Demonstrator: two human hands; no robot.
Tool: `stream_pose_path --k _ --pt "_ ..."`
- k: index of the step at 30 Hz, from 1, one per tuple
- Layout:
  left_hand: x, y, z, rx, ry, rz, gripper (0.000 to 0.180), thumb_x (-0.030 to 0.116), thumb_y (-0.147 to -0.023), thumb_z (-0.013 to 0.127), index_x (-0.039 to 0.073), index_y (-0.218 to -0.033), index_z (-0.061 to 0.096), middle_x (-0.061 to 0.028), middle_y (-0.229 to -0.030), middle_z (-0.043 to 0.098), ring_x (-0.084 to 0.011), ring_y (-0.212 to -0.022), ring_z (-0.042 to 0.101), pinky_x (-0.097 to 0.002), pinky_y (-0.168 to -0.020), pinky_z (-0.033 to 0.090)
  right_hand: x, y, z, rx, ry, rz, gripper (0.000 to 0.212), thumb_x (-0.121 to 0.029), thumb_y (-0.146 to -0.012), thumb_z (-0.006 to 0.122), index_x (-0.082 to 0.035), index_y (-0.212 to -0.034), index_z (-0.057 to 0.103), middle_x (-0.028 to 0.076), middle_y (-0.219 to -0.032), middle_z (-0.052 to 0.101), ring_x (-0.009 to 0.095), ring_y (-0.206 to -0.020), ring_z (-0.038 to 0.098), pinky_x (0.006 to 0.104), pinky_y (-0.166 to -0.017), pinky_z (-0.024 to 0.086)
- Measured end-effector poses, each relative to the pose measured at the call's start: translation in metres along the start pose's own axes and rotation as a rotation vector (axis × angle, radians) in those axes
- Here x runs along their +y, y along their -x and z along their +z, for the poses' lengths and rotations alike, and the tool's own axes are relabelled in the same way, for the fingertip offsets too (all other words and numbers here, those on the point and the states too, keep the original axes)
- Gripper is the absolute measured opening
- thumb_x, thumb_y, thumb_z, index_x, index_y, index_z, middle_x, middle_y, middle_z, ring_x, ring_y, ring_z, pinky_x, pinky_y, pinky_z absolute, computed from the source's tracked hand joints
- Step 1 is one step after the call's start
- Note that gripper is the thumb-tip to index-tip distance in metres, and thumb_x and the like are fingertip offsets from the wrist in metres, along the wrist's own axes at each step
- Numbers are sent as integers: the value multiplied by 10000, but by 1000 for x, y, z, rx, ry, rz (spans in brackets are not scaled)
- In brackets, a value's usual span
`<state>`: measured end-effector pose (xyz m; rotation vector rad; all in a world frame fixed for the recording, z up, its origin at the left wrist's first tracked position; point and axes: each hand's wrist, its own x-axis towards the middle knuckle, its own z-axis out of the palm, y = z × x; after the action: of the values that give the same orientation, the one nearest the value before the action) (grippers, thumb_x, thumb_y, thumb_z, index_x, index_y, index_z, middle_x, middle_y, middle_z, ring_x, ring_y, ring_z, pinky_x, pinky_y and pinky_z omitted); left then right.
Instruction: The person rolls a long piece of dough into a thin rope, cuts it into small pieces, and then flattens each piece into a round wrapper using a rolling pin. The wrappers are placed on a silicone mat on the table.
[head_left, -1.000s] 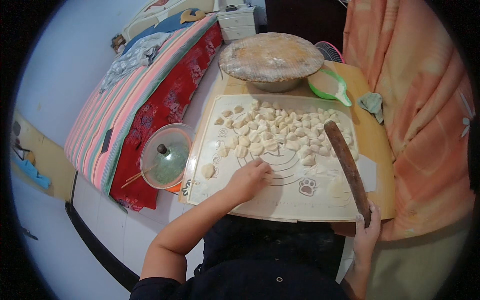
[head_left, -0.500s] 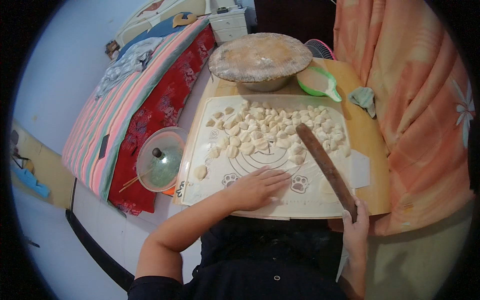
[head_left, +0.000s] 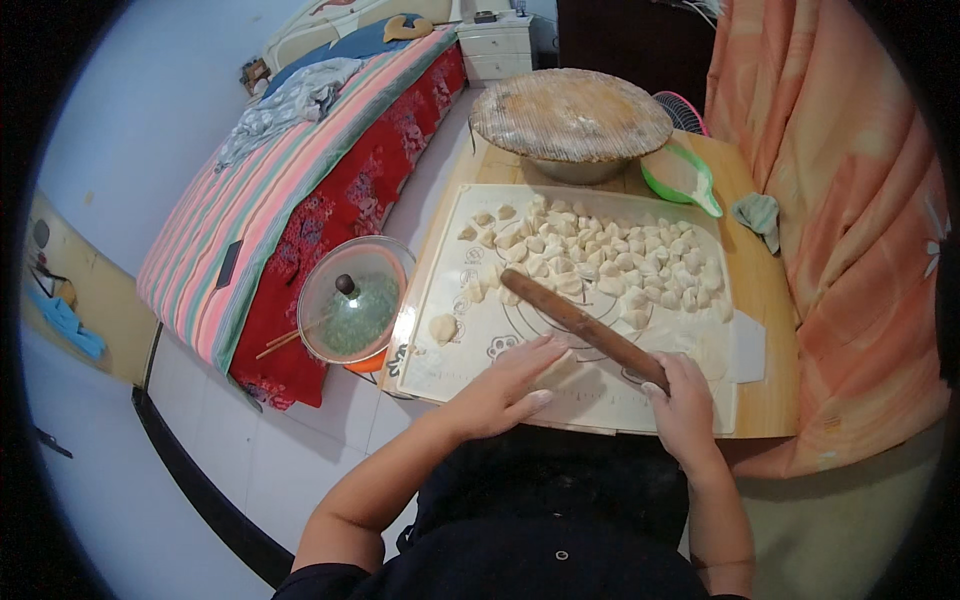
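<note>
My right hand (head_left: 685, 405) is closed round the near end of a brown wooden rolling pin (head_left: 585, 325), which slants up and leftward over the mat. Beside it on the left, my left hand (head_left: 512, 388) is low over the mat's near part, fingers stretched and thumb apart. A pale patch by its fingertips could be dough; I cannot tell. Many small floury dough pieces (head_left: 640, 262) spread across the far half of the white printed pastry mat (head_left: 428, 375). One dough piece (head_left: 442, 328) lies apart at the left.
Behind the mat, a round ridged lid (head_left: 575, 112) covers a wide bowl. A green scoop (head_left: 708, 200) with flour and a grey cloth (head_left: 757, 218) are at the table's right. A glass-lidded pot (head_left: 350, 310) with chopsticks stands left, near the bed (head_left: 190, 270). An orange curtain (head_left: 850, 250) hangs right.
The rolling pin has swung leftward and lower over the mat as my right hand moved in. My left hand has lifted from lying flat on the mat. The view has shifted slightly.
</note>
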<state>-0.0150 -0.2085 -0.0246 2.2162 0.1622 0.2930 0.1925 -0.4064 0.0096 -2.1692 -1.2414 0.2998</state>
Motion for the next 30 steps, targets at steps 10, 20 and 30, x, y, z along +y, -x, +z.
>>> stream_pose_path --k 10,20,30 --pt "-47 -28 -26 221 -872 -211 651 393 -929 572 76 -1470 400 -114 -1553 372 -305 -1446 319 -516 -1182 202 -11 -62 60 -62 452 -278 689 -376 -919 600 31 -1434 389 201 -1519 375 333 -1420 333 451 -1178 242" --pt "-24 14 -10 179 -783 -198 760 438 -913 575 1 -1487 335 -165 -1564 337 -316 -1455 306 -521 -1175 221 -17 -32 61 -122 408 -175 796 -421 -904 624 46 -1478 331 202 -1591 252 372 -1477 214 481 -1215 148" --pt "-4 2 -22 -57 -267 -185 453 259 -987 510 37 -1382 504 -178 -1426 505 -339 -1338 453 -438 -1116 353 -6 -11 62 -90 339 -398 397 -151 -866 599 -28 -1242 566 143 -1338 551 301 -1296 465 450 -1092 333"
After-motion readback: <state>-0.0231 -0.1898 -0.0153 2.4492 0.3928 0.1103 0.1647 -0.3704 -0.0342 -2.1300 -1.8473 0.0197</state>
